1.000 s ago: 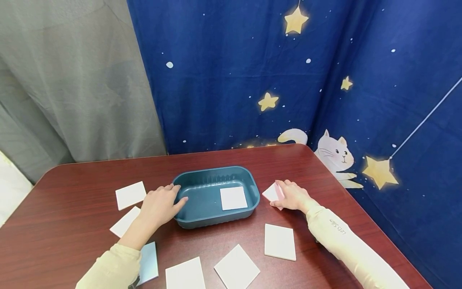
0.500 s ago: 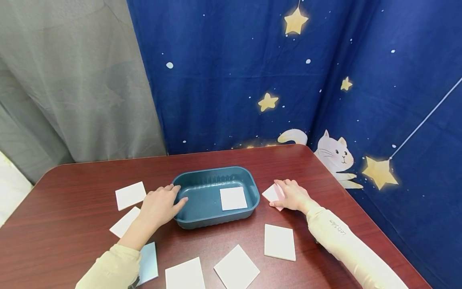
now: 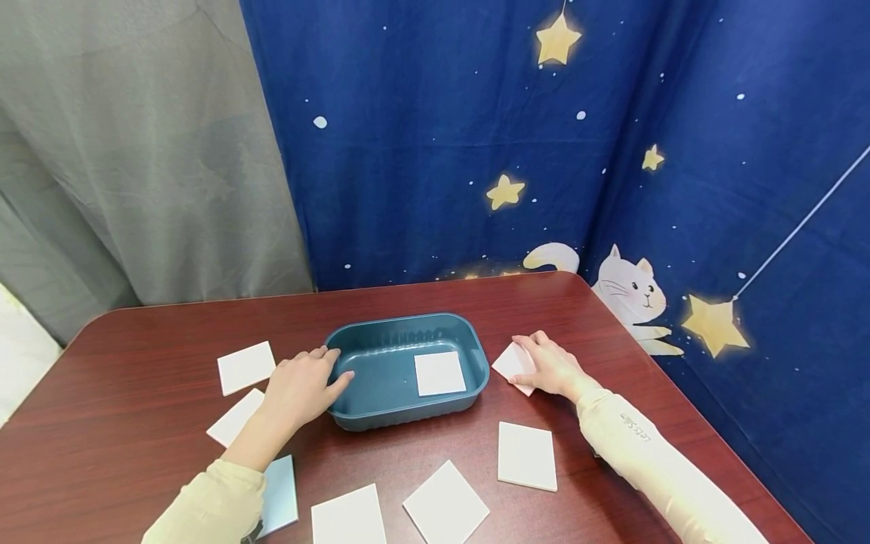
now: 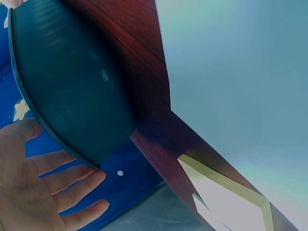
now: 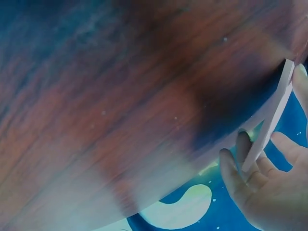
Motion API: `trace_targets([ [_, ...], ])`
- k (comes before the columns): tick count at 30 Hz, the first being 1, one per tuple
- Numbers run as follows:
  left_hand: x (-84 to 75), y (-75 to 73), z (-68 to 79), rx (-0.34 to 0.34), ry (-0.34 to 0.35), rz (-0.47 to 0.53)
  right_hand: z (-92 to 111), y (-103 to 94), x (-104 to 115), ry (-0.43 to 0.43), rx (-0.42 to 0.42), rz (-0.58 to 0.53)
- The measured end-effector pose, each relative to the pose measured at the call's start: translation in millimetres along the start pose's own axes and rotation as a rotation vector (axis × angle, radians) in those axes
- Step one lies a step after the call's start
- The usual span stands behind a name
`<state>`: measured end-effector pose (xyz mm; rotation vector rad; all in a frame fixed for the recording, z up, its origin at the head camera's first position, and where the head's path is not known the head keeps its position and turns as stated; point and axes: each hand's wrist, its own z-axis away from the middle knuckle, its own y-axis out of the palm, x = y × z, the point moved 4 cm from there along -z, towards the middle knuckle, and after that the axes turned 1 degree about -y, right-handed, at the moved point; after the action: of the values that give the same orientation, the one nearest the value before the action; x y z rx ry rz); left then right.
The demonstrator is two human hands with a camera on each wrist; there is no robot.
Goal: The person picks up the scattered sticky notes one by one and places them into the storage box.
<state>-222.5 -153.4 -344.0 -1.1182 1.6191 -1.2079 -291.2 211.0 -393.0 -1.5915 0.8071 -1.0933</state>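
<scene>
A teal plastic basin stands on the table with one thin white square tile lying inside, towards its right end. At the basin's left end is my left hand, fingers relaxed and touching the rim, thumb reaching over the inside. In the left wrist view its palm and loosely spread fingers show beside the rim. To the right of the basin, my right hand pinches a pale pinkish square tile by its edges. The right wrist view shows this tile edge-on between thumb and fingers.
White square tiles lie around: one at front right, one at front centre, others at front and left. A light blue tile is partly under my left sleeve. Curtains hang behind the table.
My right fingers have shifted slightly on the tile, and the pink band seen across it before no longer shows. My left hand and the basin have stayed in place.
</scene>
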Motion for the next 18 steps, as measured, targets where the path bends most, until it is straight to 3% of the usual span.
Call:
trace_targets([
  [18, -0.2, 0.1, -0.4, 0.011, 0.000, -0.001, 0, -15.5, 9, -0.204, -0.167, 0.008],
])
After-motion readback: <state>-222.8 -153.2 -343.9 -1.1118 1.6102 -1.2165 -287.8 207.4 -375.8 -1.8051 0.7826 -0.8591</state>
